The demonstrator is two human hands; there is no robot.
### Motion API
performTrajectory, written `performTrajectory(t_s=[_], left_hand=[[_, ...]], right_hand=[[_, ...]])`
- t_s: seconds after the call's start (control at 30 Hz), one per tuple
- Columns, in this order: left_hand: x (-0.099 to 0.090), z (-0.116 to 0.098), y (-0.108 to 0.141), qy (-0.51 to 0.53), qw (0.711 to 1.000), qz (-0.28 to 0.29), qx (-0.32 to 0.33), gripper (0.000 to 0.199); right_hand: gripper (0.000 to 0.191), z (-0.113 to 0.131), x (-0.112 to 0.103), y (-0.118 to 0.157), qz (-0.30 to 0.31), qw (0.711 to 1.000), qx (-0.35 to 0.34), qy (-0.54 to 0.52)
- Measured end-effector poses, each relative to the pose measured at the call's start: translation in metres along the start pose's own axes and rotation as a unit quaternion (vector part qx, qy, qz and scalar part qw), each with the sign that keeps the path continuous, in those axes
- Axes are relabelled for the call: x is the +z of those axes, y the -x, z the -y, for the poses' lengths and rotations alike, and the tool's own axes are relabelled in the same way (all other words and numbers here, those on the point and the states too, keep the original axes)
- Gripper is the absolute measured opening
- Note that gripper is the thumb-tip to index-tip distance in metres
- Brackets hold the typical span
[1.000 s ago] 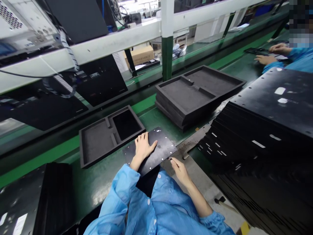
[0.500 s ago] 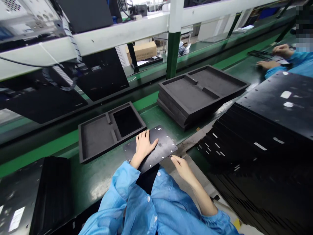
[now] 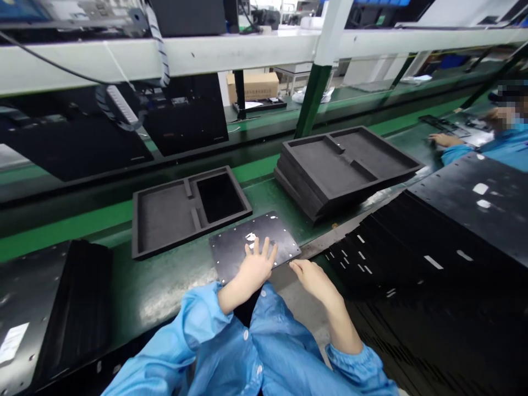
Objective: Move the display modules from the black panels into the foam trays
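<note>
A thin black metal plate (image 3: 235,250) with small holes along its edges lies on the green bench in front of me. My left hand (image 3: 256,267) rests flat on its near side, fingers spread. At the plate's right-hand edge, close to the near corner, my right hand (image 3: 311,278) is closed in a pinch. What sits between those fingertips is too small to make out. Beyond the plate is a dark foam tray (image 3: 163,220) with two compartments; a black panel (image 3: 220,199) fills its right one.
Stacked foam trays (image 3: 342,165) stand to the right at the back. A big pile of black sheet-metal panels (image 3: 466,203) rises on my right, another stack (image 3: 31,297) on my left. A co-worker's hand (image 3: 443,140) is at the far right. A shelf beam (image 3: 247,52) crosses above.
My left hand has slid toward me and a little right across the plate, uncovering a bright mark on it. My right hand stays at the edge. The view has shifted slightly.
</note>
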State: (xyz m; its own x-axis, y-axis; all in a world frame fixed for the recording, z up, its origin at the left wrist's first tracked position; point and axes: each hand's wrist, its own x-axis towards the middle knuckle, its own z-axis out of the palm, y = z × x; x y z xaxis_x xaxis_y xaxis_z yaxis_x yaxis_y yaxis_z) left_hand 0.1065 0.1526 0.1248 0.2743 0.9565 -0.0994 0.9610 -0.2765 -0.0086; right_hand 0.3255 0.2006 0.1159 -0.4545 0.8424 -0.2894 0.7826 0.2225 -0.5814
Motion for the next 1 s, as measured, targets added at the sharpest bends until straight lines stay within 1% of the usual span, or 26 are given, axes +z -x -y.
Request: performTrajectory(t_s=[0.1,0.17,0.2,0.27,0.3,0.33,0.4,0.47,0.53,0.6,0.7,0.77,0.9,1.0], left_hand=[[-0.016,0.0,-0.006,0.016,1.0,0.021,-0.001,0.091],[-0.035,0.008,-0.008,0.052,0.998,0.018,0.006,0.092],[-0.048,0.016,-0.01,0.075,0.997,0.014,0.016,0.089],[-0.076,0.039,-0.016,0.124,0.991,0.013,0.049,0.075],[-0.09,0.053,-0.02,0.147,0.987,0.012,0.065,0.067],[-0.103,0.067,-0.025,0.169,0.982,0.019,0.078,0.064],[-0.125,0.095,-0.038,0.203,0.975,0.041,0.08,0.062],[-0.137,0.117,-0.051,0.238,0.966,0.075,0.072,0.064],[-0.142,0.131,-0.063,0.276,0.953,0.107,0.065,0.068],[-0.143,0.139,-0.071,0.309,0.941,0.126,0.059,0.073],[-0.143,0.146,-0.077,0.347,0.925,0.147,0.05,0.08],[-0.145,0.148,-0.078,0.37,0.913,0.163,0.049,0.084],[-0.147,0.153,-0.081,0.394,0.901,0.175,0.044,0.087],[-0.147,0.159,-0.087,0.403,0.899,0.17,0.031,0.087]], right_hand=[[0.038,0.004,-0.001,-0.001,0.003,1.0,0.008,0.029],[0.038,0.005,-0.002,-0.002,0.002,0.999,0.011,0.041],[0.037,0.006,-0.003,-0.002,0.0,0.999,0.011,0.045],[0.038,0.007,-0.003,0.001,-0.008,0.998,0.012,0.054],[0.038,0.008,-0.003,0.003,-0.016,0.998,0.013,0.059],[0.039,0.009,-0.003,0.006,-0.025,0.997,0.013,0.066],[0.04,0.012,-0.001,0.011,-0.046,0.996,0.01,0.081],[0.038,0.018,0.002,0.012,-0.078,0.992,-0.013,0.094],[0.039,0.027,0.006,0.005,-0.108,0.985,-0.064,0.12],[0.043,0.04,0.009,-0.01,-0.102,0.97,-0.137,0.175],[0.054,0.058,0.01,-0.04,-0.014,0.935,-0.234,0.267],[0.061,0.067,0.004,-0.059,0.029,0.911,-0.274,0.307],[0.065,0.077,-0.016,-0.089,0.064,0.869,-0.335,0.357],[0.065,0.086,-0.024,-0.102,0.083,0.839,-0.392,0.367]])
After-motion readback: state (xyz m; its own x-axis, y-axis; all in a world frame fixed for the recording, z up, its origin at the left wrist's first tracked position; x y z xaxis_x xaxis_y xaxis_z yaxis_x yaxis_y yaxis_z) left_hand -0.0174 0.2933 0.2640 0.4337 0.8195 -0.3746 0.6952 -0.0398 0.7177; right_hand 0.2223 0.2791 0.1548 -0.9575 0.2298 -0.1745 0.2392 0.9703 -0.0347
